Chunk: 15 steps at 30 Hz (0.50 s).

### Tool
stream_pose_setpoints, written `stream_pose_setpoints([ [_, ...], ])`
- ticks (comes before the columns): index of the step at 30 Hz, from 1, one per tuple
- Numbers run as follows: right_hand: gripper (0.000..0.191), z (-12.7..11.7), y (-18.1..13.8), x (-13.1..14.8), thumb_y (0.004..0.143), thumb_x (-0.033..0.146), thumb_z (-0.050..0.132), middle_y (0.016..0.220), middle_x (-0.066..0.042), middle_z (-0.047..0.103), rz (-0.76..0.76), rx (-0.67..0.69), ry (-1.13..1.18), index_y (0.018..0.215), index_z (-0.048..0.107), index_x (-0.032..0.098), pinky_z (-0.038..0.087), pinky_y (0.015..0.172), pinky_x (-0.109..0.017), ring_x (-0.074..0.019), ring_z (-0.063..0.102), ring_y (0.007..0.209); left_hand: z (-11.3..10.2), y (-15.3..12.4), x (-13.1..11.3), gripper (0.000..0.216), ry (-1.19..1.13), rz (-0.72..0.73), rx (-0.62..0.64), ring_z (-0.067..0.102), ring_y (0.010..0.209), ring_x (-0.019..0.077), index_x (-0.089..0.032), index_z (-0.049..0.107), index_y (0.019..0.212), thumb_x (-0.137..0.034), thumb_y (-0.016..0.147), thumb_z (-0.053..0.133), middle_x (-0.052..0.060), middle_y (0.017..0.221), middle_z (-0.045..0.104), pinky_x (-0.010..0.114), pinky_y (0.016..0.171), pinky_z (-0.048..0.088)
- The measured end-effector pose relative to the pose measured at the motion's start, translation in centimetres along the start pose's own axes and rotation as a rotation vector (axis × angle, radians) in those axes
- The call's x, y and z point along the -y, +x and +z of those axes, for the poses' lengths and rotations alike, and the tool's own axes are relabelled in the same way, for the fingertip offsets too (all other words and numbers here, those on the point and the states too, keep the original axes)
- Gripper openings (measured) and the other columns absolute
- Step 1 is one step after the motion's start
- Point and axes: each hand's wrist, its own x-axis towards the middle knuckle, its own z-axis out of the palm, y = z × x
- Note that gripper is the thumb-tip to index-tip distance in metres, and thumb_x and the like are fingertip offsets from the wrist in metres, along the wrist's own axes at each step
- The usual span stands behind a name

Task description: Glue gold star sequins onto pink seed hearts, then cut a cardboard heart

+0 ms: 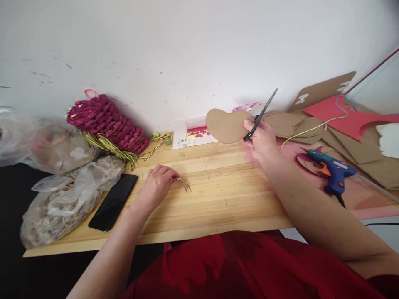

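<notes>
My right hand (262,141) is raised over the far side of the wooden board (218,199), closed on black scissors (260,115) and a brown heart-shaped cardboard cutout (226,126). The scissor blades point up and to the right. My left hand (157,185) rests on the board with fingers curled, pinching a small thin orange-brown strip (184,182) that lies on the wood. A black phone (114,201) lies just left of that hand.
A magenta woven paper piece with green cords (107,124) sits against the wall at left. Clear plastic bags of scraps (62,195) crowd the left edge. A blue glue gun (332,170), brown and red cardboard sheets (343,120) and a sticker sheet (193,136) lie at right and back.
</notes>
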Motion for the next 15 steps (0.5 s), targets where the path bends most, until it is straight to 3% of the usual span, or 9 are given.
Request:
stream_pose_setpoints([
  [5,0.025,0.0,0.1,0.0,0.065,0.029,0.082,0.058,0.007,0.056,0.003,-0.002,-0.017,0.072,0.06,0.021,0.026,0.034,-0.019,-0.008,0.047,0.044,-0.1,0.0,0.7,0.023,0.134,-0.063,-0.046,0.063,0.095,0.0272,-0.02,0.069,0.101,-0.025,0.096,0.047,0.01,0.096,0.072,0.042,0.085,0.048],
  [9,0.023,0.0,0.1,0.1,0.068,0.029,0.08,0.057,0.007,0.054,0.003,-0.015,-0.029,0.072,0.059,0.021,0.022,0.033,-0.02,-0.0068,0.042,0.041,-0.5,-0.7,-2.5,0.038,0.251,-0.063,-0.138,0.055,0.126,0.0333,-0.018,0.058,0.132,-0.02,0.099,0.04,0.015,0.126,0.067,0.052,0.106,0.035],
  [12,0.024,0.0,0.1,0.1,0.067,0.029,0.08,0.056,0.008,0.052,0.001,-0.012,-0.028,0.071,0.058,0.021,0.018,0.033,-0.019,-0.0064,0.04,0.041,0.4,-0.7,-7.7,0.045,0.103,0.257,-0.008,0.037,0.144,0.0263,-0.018,0.042,0.147,-0.026,0.103,0.033,0.01,0.149,0.051,0.049,0.118,0.021],
  [15,0.024,0.0,0.0,0.1,0.065,0.028,0.081,0.058,0.007,0.054,0.002,0.004,-0.023,0.073,0.06,0.02,0.02,0.033,-0.019,-0.0064,0.042,0.042,2.3,0.1,-12.4,0.063,-0.05,0.575,0.192,0.013,0.153,0.0243,-0.019,0.019,0.157,-0.046,0.102,0.034,0.005,0.163,0.026,0.049,0.123,0.01],
])
